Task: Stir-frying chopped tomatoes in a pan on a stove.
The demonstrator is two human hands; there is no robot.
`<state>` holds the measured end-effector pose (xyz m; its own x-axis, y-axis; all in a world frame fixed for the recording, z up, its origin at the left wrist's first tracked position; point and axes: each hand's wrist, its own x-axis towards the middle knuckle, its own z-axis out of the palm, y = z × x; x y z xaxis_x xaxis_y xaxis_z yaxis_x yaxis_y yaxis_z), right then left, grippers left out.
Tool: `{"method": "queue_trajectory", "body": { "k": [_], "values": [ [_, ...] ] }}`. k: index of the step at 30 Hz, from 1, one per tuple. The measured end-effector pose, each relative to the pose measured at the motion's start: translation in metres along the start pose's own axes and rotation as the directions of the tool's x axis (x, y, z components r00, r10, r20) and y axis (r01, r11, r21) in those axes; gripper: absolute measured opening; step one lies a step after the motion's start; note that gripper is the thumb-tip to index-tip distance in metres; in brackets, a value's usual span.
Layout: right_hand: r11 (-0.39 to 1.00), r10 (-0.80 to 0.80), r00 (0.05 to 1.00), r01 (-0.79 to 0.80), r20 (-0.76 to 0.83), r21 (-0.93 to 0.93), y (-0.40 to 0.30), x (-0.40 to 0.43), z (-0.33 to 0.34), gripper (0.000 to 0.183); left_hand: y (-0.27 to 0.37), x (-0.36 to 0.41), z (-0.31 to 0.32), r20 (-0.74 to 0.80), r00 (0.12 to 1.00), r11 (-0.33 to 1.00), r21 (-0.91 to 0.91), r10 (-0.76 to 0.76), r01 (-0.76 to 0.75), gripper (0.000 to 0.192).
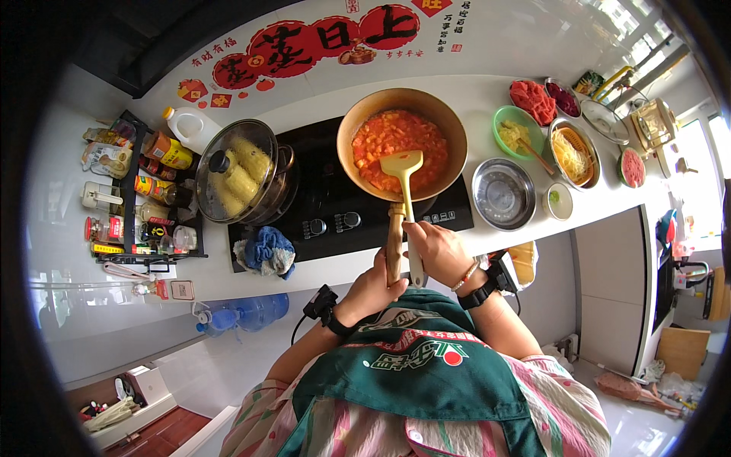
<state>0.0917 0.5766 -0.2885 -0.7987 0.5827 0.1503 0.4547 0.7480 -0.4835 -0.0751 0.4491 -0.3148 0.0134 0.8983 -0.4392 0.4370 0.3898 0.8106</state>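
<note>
My left hand [374, 288] grips the wooden handle [395, 245] of a deep frying pan [346, 140] near its end. In my right hand [442, 251] is a cream-coloured spatula [401, 164], held by its handle just right of the pan's handle. The spatula's blade rests in chopped, saucy tomatoes [400, 134] that cover the pan's base. Under the pan is a black glass cooktop [320, 171]. A second pot [285, 191] stands to the left under a steamed-up glass lid [237, 171], with corn cobs showing through it.
Right of the cooktop are a steel bowl [503, 194], a green bowl [539, 140] of chopped food with a wooden utensil, a small white cup [557, 201] and a basket of shreds [573, 157]. A bunched cloth [265, 251] lies at the cooktop's front left, beside a spice rack [128, 197].
</note>
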Motion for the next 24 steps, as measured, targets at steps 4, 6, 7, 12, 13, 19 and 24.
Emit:
{"method": "queue_trajectory", "body": {
  "k": [4, 6, 7, 12, 13, 19, 24],
  "values": [
    [1.0, 0.001, 1.0, -0.001, 0.002, -0.002, 0.0, 0.0, 0.0, 0.049, -0.006, 0.001, 0.003, -0.042, 0.997, 0.997, 0.039, 0.067, -0.066, 0.083],
    [1.0, 0.0, 1.0, 0.0, 0.001, 0.001, 0.0, 0.0, 0.0, 0.049, -0.007, 0.001, 0.003, -0.042, 0.997, 0.997, 0.039, 0.065, -0.064, 0.082],
    [1.0, -0.001, 1.0, 0.001, 0.0, 0.003, 0.0, 0.0, 0.001, 0.05, -0.006, 0.001, 0.003, -0.046, 0.997, 0.997, 0.047, 0.062, -0.059, 0.082],
    [1.0, -0.008, 1.0, 0.008, -0.014, 0.009, 0.001, -0.001, 0.001, 0.049, -0.008, 0.001, 0.005, -0.056, 0.996, 0.996, 0.066, 0.07, -0.066, 0.08],
    [1.0, -0.006, 1.0, 0.007, -0.023, 0.009, 0.001, -0.001, 0.002, 0.048, -0.009, 0.001, 0.005, -0.055, 0.996, 0.996, 0.063, 0.073, -0.069, 0.08],
    [0.999, -0.041, 0.912, 0.023, -0.409, -0.049, 0.004, 0.025, -0.046, 0.026, -0.007, 0.002, 0.005, -0.026, 0.998, 0.997, 0.052, 0.05, -0.049, 0.085],
    [0.953, 0.132, 0.832, 0.042, -0.539, 0.299, 0.015, 0.064, -0.091, 0.012, -0.018, 0.001, 0.009, -0.063, 0.991, 0.993, 0.033, 0.119, -0.117, 0.081]
  ]
}}
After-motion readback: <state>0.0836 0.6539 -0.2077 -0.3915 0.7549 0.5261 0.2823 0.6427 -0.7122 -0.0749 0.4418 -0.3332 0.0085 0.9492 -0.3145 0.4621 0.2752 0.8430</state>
